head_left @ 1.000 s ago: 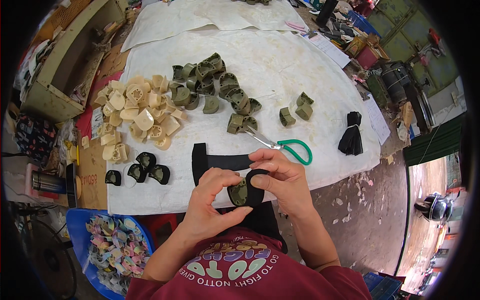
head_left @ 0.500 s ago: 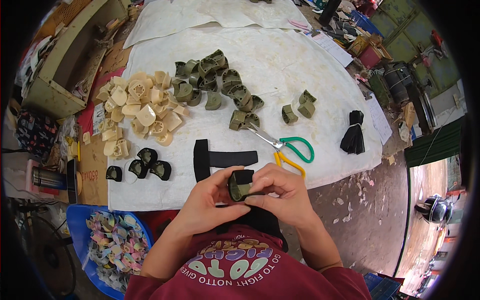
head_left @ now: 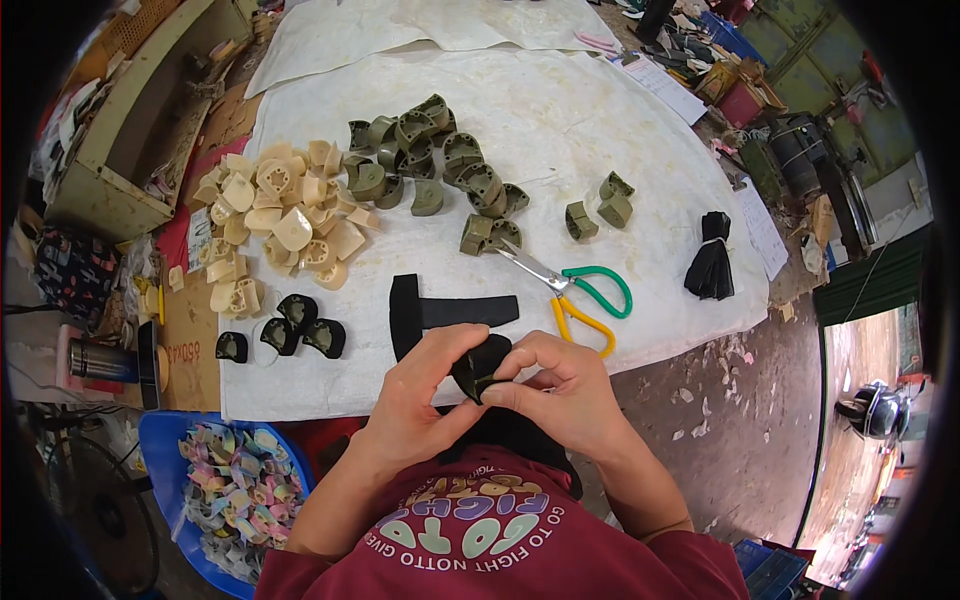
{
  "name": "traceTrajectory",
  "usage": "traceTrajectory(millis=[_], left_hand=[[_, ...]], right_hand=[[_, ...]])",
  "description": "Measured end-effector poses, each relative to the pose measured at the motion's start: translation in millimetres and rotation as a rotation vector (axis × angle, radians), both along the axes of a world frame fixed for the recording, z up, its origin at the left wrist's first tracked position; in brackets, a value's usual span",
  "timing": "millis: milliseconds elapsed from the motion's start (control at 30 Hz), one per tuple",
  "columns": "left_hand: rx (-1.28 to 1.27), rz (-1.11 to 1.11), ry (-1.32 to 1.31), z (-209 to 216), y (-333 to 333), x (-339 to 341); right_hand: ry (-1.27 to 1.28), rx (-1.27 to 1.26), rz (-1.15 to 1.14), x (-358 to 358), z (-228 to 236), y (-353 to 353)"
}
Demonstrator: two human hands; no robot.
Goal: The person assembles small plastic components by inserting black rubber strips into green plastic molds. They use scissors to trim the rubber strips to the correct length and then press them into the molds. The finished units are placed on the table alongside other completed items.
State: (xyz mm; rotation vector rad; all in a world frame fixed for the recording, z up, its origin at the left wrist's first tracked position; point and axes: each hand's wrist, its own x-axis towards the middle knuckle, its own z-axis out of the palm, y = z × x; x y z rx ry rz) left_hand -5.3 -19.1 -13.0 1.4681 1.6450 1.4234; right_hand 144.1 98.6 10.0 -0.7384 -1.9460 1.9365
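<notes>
Close to my chest, both hands hold an olive shoe heel partly wrapped in black fabric. Fingers of my left hand grip its left side. On the other side, my right hand pinches the fabric at the heel's lower edge between thumb and fingers. Just beyond my hands lie flat black fabric strips, one across the end of another. Scissors with one green and one yellow handle rest to their right, blades apart. Several black-covered heels sit at the left front of the table.
Beige heels form a heap on the left of the white-covered table. Bare olive heels are strewn across the middle. A tied black bundle lies at right. A blue basin of colourful scraps stands below the table's left front.
My hands have turned the heel, and the black fabric now covers more of its side facing me. My right fingers have shifted lower along its edge.
</notes>
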Motion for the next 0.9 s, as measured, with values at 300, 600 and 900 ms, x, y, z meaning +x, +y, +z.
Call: traceTrajectory(millis=[300, 600, 900], left_hand=[[0.034, 0.043, 0.117, 2, 1, 0], [0.099, -0.124, -0.825, -14, -3, 0], [0.056, -0.174, -1.116, -13, -7, 3]], right_hand=[[-0.013, 0.135, -0.030, -6, 2, -3], [0.140, -0.107, 0.022, -11, -7, 12], [0.356, -0.154, 0.139, -5, -37, 19]])
